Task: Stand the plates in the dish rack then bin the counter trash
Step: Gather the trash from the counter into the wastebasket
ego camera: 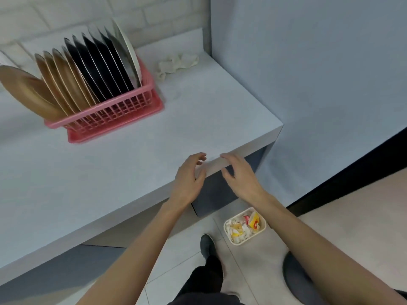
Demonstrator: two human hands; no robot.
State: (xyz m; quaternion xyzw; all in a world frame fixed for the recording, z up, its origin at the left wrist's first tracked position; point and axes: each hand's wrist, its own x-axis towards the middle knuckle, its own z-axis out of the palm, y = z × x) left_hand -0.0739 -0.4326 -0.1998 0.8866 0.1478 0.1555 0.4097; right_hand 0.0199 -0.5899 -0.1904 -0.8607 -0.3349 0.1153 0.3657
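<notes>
Work surface: white counter (198, 119).

1. The left hand (189, 179) and right hand (240, 177) hover side by side over the counter's front edge, near its front right corner. The fingers of both are loosely spread and released; neither grasps anything.
2. The pink dish rack (114, 115) stands toward the counter's back left. The plates (88, 69) stand on edge in it: tan at the left, black in the middle, pale at the right. The leftmost tan plate leans out past the rack's left end, and the frame edge cuts off its rim. Blur makes an exact plate count unreliable.
3. A pale crumpled item (176, 63) lies near the counter's back right corner. Whether it is cloth or paper cannot be told.
4. The small bin (248, 237) sits on the floor below the front right corner, holding white, yellow and red wrappers (244, 225).
5. A dark shoe (207, 245) stands left of the bin. A dark rounded shape (295, 276), partly behind the right forearm, cannot be identified.
</notes>
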